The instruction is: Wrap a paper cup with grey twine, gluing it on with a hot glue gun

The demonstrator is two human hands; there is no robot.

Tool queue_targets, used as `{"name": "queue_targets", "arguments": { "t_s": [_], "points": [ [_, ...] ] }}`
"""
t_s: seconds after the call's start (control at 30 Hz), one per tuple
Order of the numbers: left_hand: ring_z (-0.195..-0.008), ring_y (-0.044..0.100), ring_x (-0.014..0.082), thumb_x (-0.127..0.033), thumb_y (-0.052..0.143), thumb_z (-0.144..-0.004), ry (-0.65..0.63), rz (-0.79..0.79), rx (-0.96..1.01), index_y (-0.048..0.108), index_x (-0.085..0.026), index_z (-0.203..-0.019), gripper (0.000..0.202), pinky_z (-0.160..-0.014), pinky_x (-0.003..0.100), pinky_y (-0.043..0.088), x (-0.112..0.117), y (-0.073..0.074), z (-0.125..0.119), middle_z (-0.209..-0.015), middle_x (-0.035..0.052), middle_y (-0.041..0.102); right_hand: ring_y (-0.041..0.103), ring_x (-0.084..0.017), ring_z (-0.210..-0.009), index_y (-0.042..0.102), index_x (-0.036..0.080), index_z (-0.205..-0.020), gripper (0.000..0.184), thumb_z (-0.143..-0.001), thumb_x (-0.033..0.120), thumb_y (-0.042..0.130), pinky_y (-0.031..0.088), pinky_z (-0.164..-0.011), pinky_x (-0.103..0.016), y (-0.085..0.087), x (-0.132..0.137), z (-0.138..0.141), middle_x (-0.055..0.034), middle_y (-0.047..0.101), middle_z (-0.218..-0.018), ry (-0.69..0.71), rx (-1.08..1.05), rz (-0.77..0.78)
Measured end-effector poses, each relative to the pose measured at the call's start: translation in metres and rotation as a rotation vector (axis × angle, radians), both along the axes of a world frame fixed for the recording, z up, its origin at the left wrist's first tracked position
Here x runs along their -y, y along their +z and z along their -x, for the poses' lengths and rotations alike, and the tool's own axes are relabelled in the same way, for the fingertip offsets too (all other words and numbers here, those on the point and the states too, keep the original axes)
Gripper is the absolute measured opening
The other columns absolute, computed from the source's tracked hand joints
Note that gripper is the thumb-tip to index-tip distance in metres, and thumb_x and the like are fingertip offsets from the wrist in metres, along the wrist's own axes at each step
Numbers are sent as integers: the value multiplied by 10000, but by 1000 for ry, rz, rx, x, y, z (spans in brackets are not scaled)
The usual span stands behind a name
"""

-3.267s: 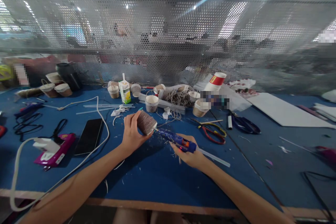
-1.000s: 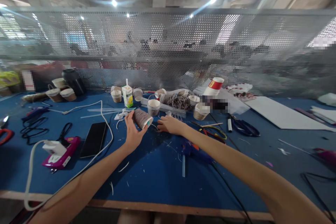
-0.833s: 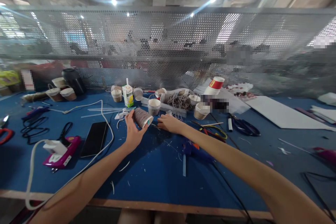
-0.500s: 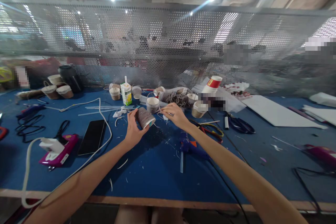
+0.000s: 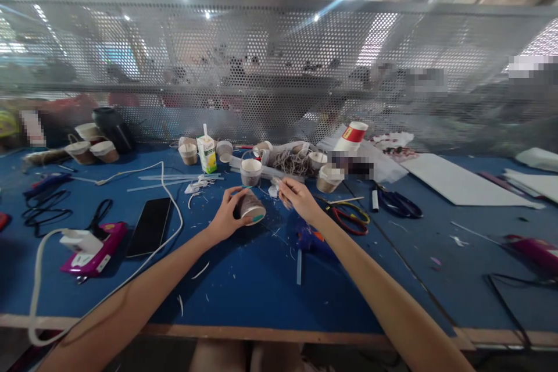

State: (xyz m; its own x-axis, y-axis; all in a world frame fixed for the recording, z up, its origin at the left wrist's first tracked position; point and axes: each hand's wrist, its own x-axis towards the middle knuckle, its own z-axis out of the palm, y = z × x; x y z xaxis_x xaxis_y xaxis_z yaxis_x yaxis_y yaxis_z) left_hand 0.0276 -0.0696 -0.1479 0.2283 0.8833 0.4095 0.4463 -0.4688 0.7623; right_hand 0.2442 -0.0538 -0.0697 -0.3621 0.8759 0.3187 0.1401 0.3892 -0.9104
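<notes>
My left hand (image 5: 230,210) is wrapped round a paper cup (image 5: 251,204) covered in greyish-brown cord; the cup is tilted, its pale rim facing me and to the right. To its right, my right hand (image 5: 297,196) is closed in a pinch, and what the fingertips hold, if anything, is too small to make out. Just behind the held cup stands another wrapped cup (image 5: 251,172) with a thin handle. Below my right hand lies a blue glue gun (image 5: 311,238) with a clear glue stick (image 5: 299,267) in it.
Behind lie a tangle of cord (image 5: 292,161), a drink carton (image 5: 207,154) and several small cups. Scissors (image 5: 349,218) and a second dark pair (image 5: 401,204) lie right. A phone (image 5: 149,226), white cable (image 5: 174,238) and purple power strip (image 5: 96,253) are left.
My left hand has shifted right and slightly down with the cup, turning its rim more toward me. My right hand has moved a little right and down, away from the cup.
</notes>
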Motion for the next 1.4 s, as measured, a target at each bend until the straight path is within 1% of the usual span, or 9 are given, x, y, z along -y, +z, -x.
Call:
{"name": "queue_targets", "arguments": {
  "t_s": [0.07,0.2,0.37,0.53,0.67,0.9,1.0,1.2,1.4],
  "points": [
    [-1278,399,307,-276,731,-689,-37,-8,18,458,-277,-1282,653,-1074,500,373,-2,0,1,-1337,95,349,337,-64,-402,469,199,-695,372,-851,532,528,273,-421,-222,-1,-1,3,78,427,-511,31,23,1],
    [-1262,420,306,-315,748,-676,-65,1,56,480,-274,-1282,664,-1078,505,367,-4,-2,1,-1329,98,377,424,-87,-439,499,194,-921,250,-881,440,514,332,-461,-227,-3,-5,7,86,451,-522,91,76,-19],
    [-1261,418,332,-397,755,-666,-77,-21,82,493,-270,-1276,676,-1054,534,388,-5,-5,1,-1315,119,382,434,-89,-439,447,196,-946,196,-886,371,511,348,-471,-237,-4,-14,10,88,468,-535,88,124,-14],
    [-1302,373,342,-420,762,-660,-70,-67,64,473,-272,-1297,714,-1068,537,372,-4,-6,0,-1337,119,363,506,-108,-516,419,180,-1199,337,-889,271,516,416,-557,-271,0,-20,20,73,507,-580,155,81,-37],
    [-1309,369,336,-424,714,-719,-103,-126,79,455,-284,-1313,663,-1061,533,381,-5,-9,0,-1352,122,348,565,-128,-613,484,166,-1162,315,-869,262,548,445,-629,-289,11,-18,31,38,560,-631,195,112,-40],
    [-1306,365,318,-427,696,-740,-135,-155,102,452,-260,-1314,645,-1077,524,362,-9,-11,1,-1306,127,361,543,-120,-618,513,194,-1149,322,-852,294,587,453,-641,-287,28,-14,43,45,506,-652,299,58,-56],
    [-1286,389,321,-423,723,-711,-107,-127,100,465,-258,-1301,665,-1075,521,369,-7,-7,1,-1286,121,379,541,-121,-630,503,198,-1130,271,-874,274,549,449,-650,-289,24,-19,41,40,507,-670,296,96,-75],
    [-1262,422,315,-414,746,-679,-85,-58,102,426,-237,-1320,738,-1072,505,380,-4,-2,0,-1288,120,401,515,-120,-598,500,167,-1052,184,-870,194,491,413,-601,-268,7,-27,24,44,499,-646,207,325,-119],
    [-1279,402,313,-384,759,-671,-90,-47,163,369,-241,-1359,803,-1069,511,371,-3,-1,1,-1324,130,379,405,-86,-495,513,165,-1061,226,-872,288,527,330,-510,-226,-3,-26,14,83,419,-566,177,350,-103]
  ]
}}
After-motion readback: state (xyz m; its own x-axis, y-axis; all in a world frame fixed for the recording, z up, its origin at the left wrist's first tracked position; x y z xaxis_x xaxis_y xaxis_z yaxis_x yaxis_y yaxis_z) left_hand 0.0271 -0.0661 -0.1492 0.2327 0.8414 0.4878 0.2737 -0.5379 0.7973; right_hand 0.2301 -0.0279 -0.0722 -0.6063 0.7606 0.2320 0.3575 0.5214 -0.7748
